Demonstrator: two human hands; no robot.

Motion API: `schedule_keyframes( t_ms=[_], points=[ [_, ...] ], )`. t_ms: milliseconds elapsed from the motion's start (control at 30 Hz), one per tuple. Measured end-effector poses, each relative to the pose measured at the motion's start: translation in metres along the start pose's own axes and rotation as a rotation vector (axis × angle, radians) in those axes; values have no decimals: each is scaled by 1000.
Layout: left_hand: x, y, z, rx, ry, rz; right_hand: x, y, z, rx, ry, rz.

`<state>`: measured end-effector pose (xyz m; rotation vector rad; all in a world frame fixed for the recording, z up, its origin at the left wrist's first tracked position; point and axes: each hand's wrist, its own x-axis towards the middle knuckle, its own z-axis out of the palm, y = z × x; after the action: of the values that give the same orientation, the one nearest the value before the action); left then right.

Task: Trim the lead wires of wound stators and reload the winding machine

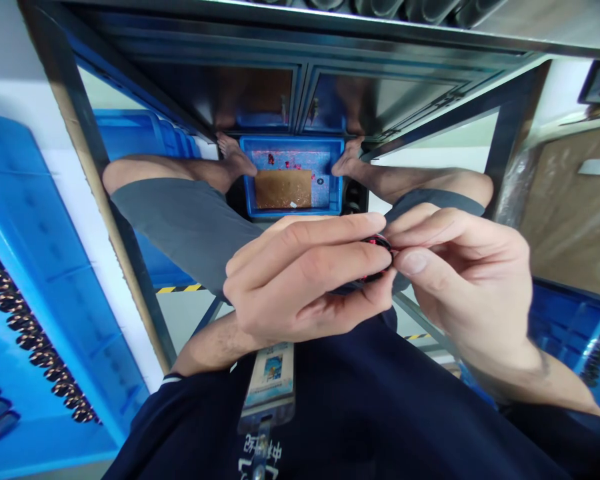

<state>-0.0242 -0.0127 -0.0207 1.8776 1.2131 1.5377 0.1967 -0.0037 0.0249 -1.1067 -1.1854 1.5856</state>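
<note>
Black small part | pinched by left hand | and right hand

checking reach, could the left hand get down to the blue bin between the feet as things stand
Probably not straight away: the left hand and right hand both pinch the small black part. The way straight down to the blue bin looks open, though.

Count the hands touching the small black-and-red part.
2. The left hand wraps around the small black-and-red part from the left; the right hand pinches its right edge. Fingers hide most of the part; no other hands show.
</note>
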Motion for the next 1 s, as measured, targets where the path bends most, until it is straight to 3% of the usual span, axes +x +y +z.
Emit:
schedule_keyframes(
  t_ms=[200,333,467,533,600,667,700,733,767,800,867,900,967,1000],
  points=[
    [6,10,15,79,133,-10,4,-12,-5,-138,-39,19],
    [8,18,14,19,52,-121,9,-31,-9,-382,-47,-40],
    [8,19,11,-182,-24,-266,15,-50,-16,-641,-138,-123],
    [9,12,10,-462,-73,-461,18,-57,-20,-783,-189,-200],
    [8,0,5,-921,-304,-774,20,-61,-24,-843,-235,-257],
    [5,-14,-2,-1351,-654,-1058,23,-61,-28,-777,-275,-199],
    [1,-21,-5,-1443,-771,-1128,24,-60,-30,-706,-282,-134],
    [-3,-26,-9,-1421,-786,-1136,25,-58,-32,-624,-278,-56],
    [-8,-30,-12,-1297,-682,-1073,26,-56,-33,-536,-268,24],
    [-13,-32,-14,-1085,-479,-940,28,-52,-33,-448,-269,98],
    [-20,-31,-13,-566,-68,-523,32,-47,-32,-295,-300,208],
    [-22,-28,-12,-346,56,-313,34,-45,-30,-236,-330,248],
    [-20,-19,-6,-104,106,-48,37,-44,-25,-162,-344,327],
    [-17,-15,-4,-70,67,-12,39,-45,-23,-143,-345,357]
  ],
)
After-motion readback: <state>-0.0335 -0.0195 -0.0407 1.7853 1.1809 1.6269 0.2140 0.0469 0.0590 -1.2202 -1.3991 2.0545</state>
